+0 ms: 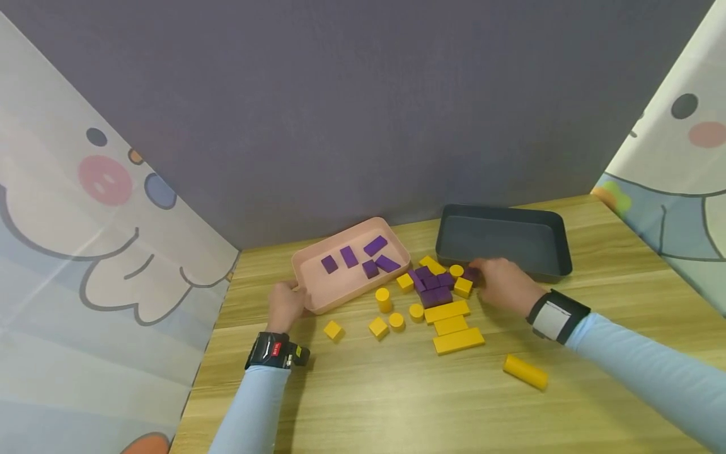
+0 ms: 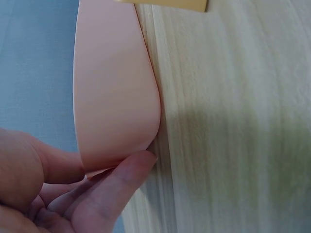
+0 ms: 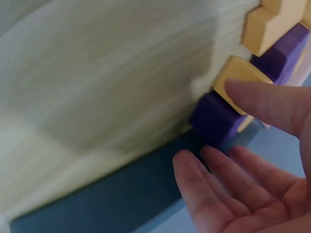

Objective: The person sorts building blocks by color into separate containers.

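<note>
In the head view my left hand (image 1: pixel 285 307) grips the near-left corner of a pink tray (image 1: pixel 315 287) holding several purple blocks (image 1: pixel 348 256). Close up in the left wrist view, thumb and fingers pinch the tray's end wall (image 2: pixel 114 82). My right hand (image 1: pixel 505 285) is at a purple block (image 1: pixel 470 274) by the dark tray's near side. The right wrist view shows the thumb (image 3: pixel 267 104) overlapping a yellow cube (image 3: pixel 240 80) beside that block, with the other fingers (image 3: pixel 199 184) extended just below it, a gap between them and the thumb.
A dark grey tray (image 1: pixel 499 233) stands at the back right. Between the trays lie a cluster of purple blocks (image 1: pixel 435 296) and yellow planks (image 1: pixel 458 340), cubes (image 1: pixel 378 328) and short cylinders (image 1: pixel 383 300). One yellow cylinder (image 1: pixel 525 372) lies at the right front. A grey panel (image 1: pixel 363 113) rises behind.
</note>
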`<state>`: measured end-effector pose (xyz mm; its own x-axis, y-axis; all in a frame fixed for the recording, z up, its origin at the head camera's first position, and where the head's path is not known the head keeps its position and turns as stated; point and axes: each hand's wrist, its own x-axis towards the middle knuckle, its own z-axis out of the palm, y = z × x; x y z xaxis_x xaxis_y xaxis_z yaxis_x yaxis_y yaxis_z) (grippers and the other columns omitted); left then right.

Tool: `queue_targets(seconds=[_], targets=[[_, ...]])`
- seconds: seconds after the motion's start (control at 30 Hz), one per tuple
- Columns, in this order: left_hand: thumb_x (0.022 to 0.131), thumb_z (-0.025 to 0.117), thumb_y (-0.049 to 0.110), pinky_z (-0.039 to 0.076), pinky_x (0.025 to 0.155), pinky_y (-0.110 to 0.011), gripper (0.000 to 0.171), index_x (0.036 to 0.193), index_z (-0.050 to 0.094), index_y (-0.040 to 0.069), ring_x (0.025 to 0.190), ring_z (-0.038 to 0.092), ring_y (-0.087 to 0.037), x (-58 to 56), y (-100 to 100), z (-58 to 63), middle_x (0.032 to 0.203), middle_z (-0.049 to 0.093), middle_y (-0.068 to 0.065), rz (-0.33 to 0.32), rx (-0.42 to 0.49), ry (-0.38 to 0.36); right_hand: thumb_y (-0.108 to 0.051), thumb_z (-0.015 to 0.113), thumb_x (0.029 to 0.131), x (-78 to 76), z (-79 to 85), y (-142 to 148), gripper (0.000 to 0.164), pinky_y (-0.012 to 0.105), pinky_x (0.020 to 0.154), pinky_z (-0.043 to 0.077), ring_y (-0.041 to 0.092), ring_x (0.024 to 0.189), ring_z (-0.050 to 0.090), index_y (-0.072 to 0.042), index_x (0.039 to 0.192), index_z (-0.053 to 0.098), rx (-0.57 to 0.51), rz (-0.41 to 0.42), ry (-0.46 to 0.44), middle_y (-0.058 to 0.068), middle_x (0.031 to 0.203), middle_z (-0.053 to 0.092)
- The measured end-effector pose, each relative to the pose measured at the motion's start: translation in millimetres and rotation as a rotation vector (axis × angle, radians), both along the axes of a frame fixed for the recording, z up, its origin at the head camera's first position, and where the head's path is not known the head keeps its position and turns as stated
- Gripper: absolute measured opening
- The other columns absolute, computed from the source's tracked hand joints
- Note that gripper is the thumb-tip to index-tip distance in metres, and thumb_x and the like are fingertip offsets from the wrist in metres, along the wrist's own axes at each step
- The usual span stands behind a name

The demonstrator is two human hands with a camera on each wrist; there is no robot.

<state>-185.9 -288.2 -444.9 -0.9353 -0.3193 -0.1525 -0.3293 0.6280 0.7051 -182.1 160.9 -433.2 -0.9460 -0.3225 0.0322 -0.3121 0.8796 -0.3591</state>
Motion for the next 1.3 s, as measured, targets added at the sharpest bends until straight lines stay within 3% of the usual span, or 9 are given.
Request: queue_targets(seconds=[0.4, 0.73, 1.07, 1.3], targets=[[0.101, 0.058, 0.015, 0.046, 0.051, -0.023, 0.046, 0.142, 0.059, -0.007, 0.068, 0.075, -0.024, -0.4, 1, 1.0, 0.12, 0.073, -0.03, -0.011, -0.019, 0.005, -0.019, 0.086, 0.085, -7.4, -19.2, -5, 0.048, 0.054, 0.091, 0.06, 0.029, 0.092, 0.071, 0.001, 0.125, 0.069, -0.01, -0.003, 0.015, 0.015, 0.107, 0.076], [0.1, 0.058, 0.014, 0.045, 0.054, -0.022, 0.045, 0.14, 0.061, -0.006, 0.073, 0.07, -0.017, 0.4, 1, 1.7, 0.124, 0.072, -0.028, -0.023, -0.054, 0.026, -0.01, 0.085, 0.085, -11.3, -25.4, 0, 0.032, 0.05, 0.084, 0.06, 0.025, 0.088, 0.068, 0.001, 0.114, 0.074, -0.077, 0.0, 0.028, 0.014, 0.102, 0.076], [0.099, 0.059, 0.014, 0.05, 0.053, -0.023, 0.046, 0.14, 0.06, -0.007, 0.07, 0.075, -0.02, 2.3, 0, 2.9, 0.117, 0.074, -0.03, -0.02, -0.008, 0.027, -0.008, 0.087, 0.08, -6.5, -13.0, -1, 0.034, 0.05, 0.081, 0.061, 0.025, 0.085, 0.069, 0.004, 0.11, 0.077, -0.077, -0.017, 0.036, 0.016, 0.1, 0.078], [0.099, 0.058, 0.014, 0.051, 0.053, -0.023, 0.046, 0.14, 0.06, -0.008, 0.071, 0.075, -0.019, 2.3, 1, 1.0, 0.117, 0.074, -0.03, -0.021, -0.006, 0.041, -0.004, 0.083, 0.083, -4.7, 10.1, -8, 0.031, 0.051, 0.085, 0.062, 0.025, 0.086, 0.068, 0.002, 0.113, 0.077, -0.122, -0.034, 0.026, 0.014, 0.1, 0.078]])
